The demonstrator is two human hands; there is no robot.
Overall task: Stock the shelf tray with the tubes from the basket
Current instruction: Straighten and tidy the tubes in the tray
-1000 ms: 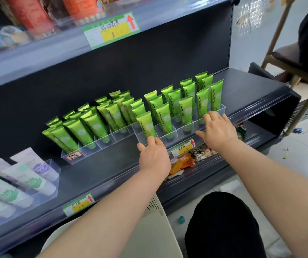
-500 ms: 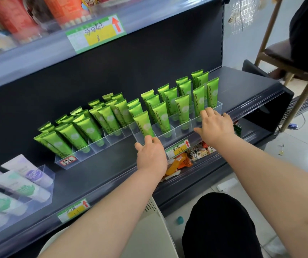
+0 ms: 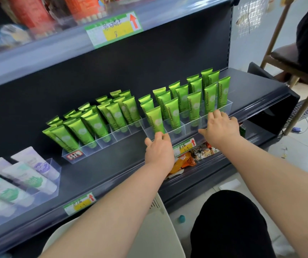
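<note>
The dark shelf [image 3: 112,164] carries a clear tray [image 3: 179,131] near its front edge. Green tubes [image 3: 194,105] stand in the tray in rows, flat ends up, leaning a little backward. The left hand [image 3: 158,149] touches the tray's front wall with straight fingers and holds nothing. The right hand [image 3: 222,127] lies spread on the front rim, near the right end. A small price label [image 3: 184,147] sits on the shelf edge between the hands.

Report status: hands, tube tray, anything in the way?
Left hand and right hand open, fingers on the front wall of the clear tray. Green Chamomile tubes standing in its compartments, none in hand. Nothing between hands and tray.
</note>
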